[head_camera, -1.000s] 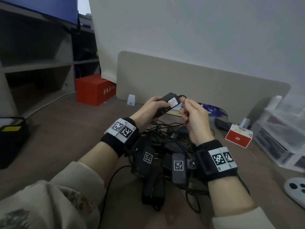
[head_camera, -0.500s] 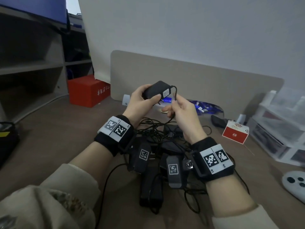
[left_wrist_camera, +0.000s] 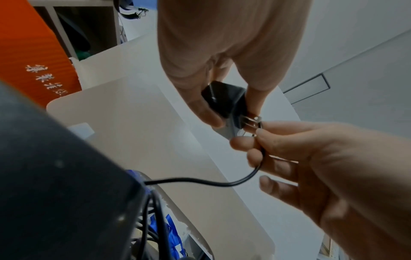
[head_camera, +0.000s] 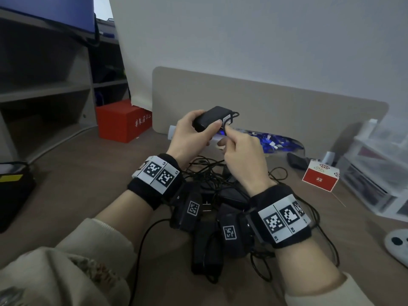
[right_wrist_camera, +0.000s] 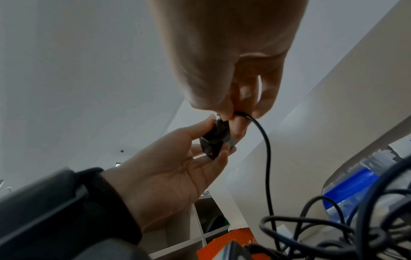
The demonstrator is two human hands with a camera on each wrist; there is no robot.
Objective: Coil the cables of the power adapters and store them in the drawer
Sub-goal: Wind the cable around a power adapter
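Left hand (head_camera: 189, 134) holds adapter (head_camera: 210, 118) lengthwise rightward (prongs toward right hand (head_camera: 240, 151)).

Black power adapter (head_camera: 210, 117) up in the air above the table, white label and metal prongs (left_wrist_camera: 252, 121) facing my right side. Its thin black cable (left_wrist_camera: 222, 183) loops at that end and droops down to the heap of adapters (head_camera: 207, 219) and tangled cables lying below.
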